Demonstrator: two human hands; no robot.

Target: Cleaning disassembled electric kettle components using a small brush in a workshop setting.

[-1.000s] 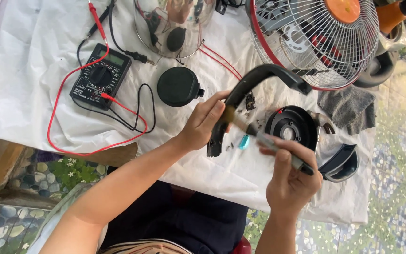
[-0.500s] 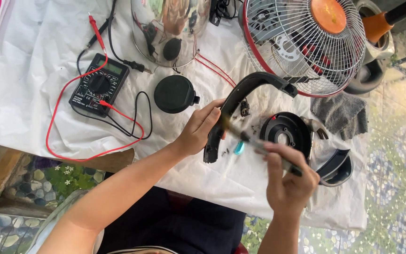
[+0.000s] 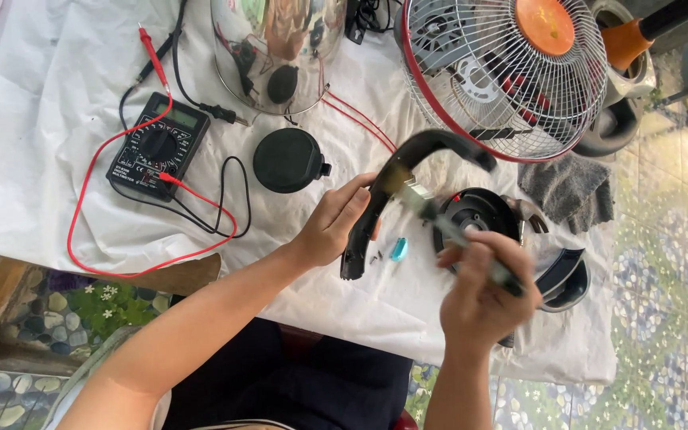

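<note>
While left hand (image 3: 336, 227) grips curved black handle (image 3: 396, 187) above worktop (image 3: 57, 119), right hand (image 3: 483, 299) clenches screwdriver (image 3: 455, 231), tip at handle. Advice: hold handle steady, keep tool straight, mind loose screws (image 3: 376, 256) beside blue cap (image 3: 397, 250). Multimeter (image 3: 157, 147), fan (image 3: 511, 72) well apart.

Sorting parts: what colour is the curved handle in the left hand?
Black, seen from the head camera: the curved handle held by the left hand.

Left hand (image 3: 334, 227) curled in grip, right hand (image 3: 483, 291) fisted, forearms raised
</note>
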